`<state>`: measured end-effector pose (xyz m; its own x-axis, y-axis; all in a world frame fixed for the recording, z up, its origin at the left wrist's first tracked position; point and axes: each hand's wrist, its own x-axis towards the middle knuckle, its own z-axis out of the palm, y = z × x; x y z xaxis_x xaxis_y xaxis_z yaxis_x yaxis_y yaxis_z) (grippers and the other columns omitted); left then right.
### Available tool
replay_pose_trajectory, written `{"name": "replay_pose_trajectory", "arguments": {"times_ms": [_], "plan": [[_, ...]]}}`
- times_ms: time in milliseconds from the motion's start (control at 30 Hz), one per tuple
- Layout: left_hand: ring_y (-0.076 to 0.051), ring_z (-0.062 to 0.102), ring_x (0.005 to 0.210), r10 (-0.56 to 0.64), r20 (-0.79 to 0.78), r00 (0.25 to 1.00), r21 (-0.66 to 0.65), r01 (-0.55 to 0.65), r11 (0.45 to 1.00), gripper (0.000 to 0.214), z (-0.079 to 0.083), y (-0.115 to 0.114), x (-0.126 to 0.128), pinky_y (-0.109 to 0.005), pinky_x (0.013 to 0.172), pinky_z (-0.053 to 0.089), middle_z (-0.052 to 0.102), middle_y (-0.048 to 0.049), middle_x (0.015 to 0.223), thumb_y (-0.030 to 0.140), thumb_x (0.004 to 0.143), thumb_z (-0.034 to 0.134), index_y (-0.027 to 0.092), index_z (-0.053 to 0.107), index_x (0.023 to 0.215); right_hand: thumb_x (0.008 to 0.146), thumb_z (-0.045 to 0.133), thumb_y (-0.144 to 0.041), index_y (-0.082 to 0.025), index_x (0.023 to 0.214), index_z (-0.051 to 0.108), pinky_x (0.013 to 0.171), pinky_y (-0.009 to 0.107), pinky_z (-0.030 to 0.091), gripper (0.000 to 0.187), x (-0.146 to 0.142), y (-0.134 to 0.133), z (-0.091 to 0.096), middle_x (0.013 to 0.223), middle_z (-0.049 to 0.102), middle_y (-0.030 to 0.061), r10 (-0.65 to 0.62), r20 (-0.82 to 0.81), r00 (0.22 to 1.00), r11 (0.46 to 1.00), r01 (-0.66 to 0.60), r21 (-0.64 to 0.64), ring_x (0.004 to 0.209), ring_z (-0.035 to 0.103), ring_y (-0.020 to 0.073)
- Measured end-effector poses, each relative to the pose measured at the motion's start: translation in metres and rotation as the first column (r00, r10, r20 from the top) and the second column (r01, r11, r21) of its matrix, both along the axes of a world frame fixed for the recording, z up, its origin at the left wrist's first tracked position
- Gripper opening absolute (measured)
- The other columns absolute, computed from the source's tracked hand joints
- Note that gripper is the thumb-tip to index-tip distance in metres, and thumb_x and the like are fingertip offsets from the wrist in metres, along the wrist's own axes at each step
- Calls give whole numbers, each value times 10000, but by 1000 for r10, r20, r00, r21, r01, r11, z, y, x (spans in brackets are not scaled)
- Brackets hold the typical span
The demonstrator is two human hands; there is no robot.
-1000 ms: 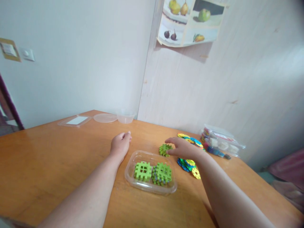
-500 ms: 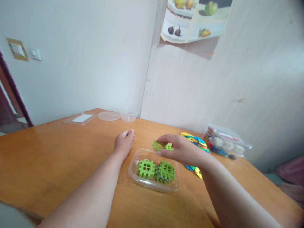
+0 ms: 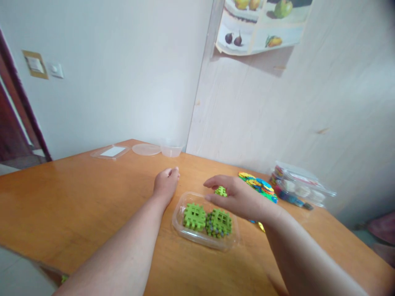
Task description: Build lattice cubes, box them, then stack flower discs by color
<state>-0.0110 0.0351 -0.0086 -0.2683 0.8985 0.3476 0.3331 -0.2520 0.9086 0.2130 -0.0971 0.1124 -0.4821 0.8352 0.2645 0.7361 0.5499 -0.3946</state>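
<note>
Gaping at the tray's (image 3: 197, 238) far edge, the right hand (image 3: 236, 195) shows a block (image 3: 221, 191) through its gap; the left hand (image 3: 165, 185) curls loosely nearby.

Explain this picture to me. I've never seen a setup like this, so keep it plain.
There is no machine here: these are a person's own bare hands, seen by a camera worn on the head, looking forward and down.

On the wooden table, a clear tray holds two groups of green notched pieces. The left hand rests beside it, loosely curled, with nothing visibly held. The right hand is open above the tray's far side; another green piece shows between thumb and fingers, but I can't tell whether they touch it.

Colourful discs and clear boxes lie off to the right. Toward the wall are a clear bowl and two flat lids.
</note>
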Motion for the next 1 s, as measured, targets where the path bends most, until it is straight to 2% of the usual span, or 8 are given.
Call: {"name": "replay_pose_trajectory", "arguments": {"times_ms": [100, 200, 333, 433, 567, 700, 833, 1000], "plan": [[-190, 598, 592, 13, -8, 1000, -6, -13, 1000, 423, 1, -1, 0, -282, 549, 373, 674, -49, 626, 544, 841, 480, 194, 625, 652, 891, 601, -332, -205, 1173, 681, 895, 364, 501, 319, 30, 23, -4, 1161, 713, 78, -143, -17, 990, 988, 144, 49, 1031, 657, 222], [-191, 600, 578, 15, 7, 1000, -17, -15, 1000, 420, 1, -1, 1, -282, 539, 370, 689, -61, 640, 548, 832, 487, 192, 640, 668, 863, 609, -303, -164, 1181, 677, 892, 382, 506, 353, 57, 41, -17, 1165, 710, 109, -243, 42, 969, 970, 242, 23, 1037, 660, 245], [-199, 613, 580, 16, 22, 1000, -33, -16, 999, 428, 2, -2, 1, -281, 536, 377, 701, -77, 650, 565, 817, 496, 188, 649, 683, 801, 682, -350, -169, 1256, 648, 981, 416, 470, 491, 73, 51, -34, 1261, 672, 119, -232, 154, 961, 964, 248, -92, 1144, 620, 277], [-204, 626, 600, 16, 29, 999, -35, -15, 999, 427, 3, -3, 2, -278, 536, 385, 708, -83, 665, 567, 811, 498, 186, 651, 691, 776, 709, -343, -166, 1242, 658, 975, 409, 472, 502, 73, 52, -38, 1228, 688, 118, -198, 192, 961, 966, 224, -129, 1126, 627, 276], [-202, 631, 603, 20, 35, 999, -35, -18, 999, 419, 2, -2, 2, -275, 532, 385, 701, -79, 662, 557, 809, 503, 184, 647, 685, 786, 703, -324, -165, 1194, 679, 937, 397, 484, 438, 70, 52, -34, 1161, 713, 112, -211, 190, 959, 968, 232, -99, 1066, 648, 268], [-197, 622, 598, 5, 35, 999, -31, -4, 1000, 419, 1, -1, 2, -275, 532, 384, 695, -69, 658, 558, 814, 500, 187, 642, 682, 820, 685, -349, -177, 1136, 702, 887, 393, 496, 360, 56, 40, -19, 1091, 729, 97, -208, 69, 976, 976, 212, -54, 1001, 660, 250], [-192, 598, 583, 7, 10, 1000, -17, -6, 1000, 423, 1, -1, 1, -281, 546, 385, 675, -55, 625, 556, 821, 489, 193, 629, 653, 828, 693, -443, -221, 1190, 683, 848, 366, 507, 424, 26, 14, -1, 1124, 720, 73, -91, -29, 995, 992, 88, -87, 1000, 660, 231], [-191, 600, 595, 11, 12, 1000, -5, -11, 1000, 438, 0, 0, 1, -281, 553, 385, 681, -60, 639, 561, 828, 479, 190, 630, 650, 830, 698, -398, -228, 1195, 680, 866, 343, 495, 402, -12, -14, 4, 1120, 718, 57, 72, 21, 997, 993, -69, -91, 991, 652, 216]]}}
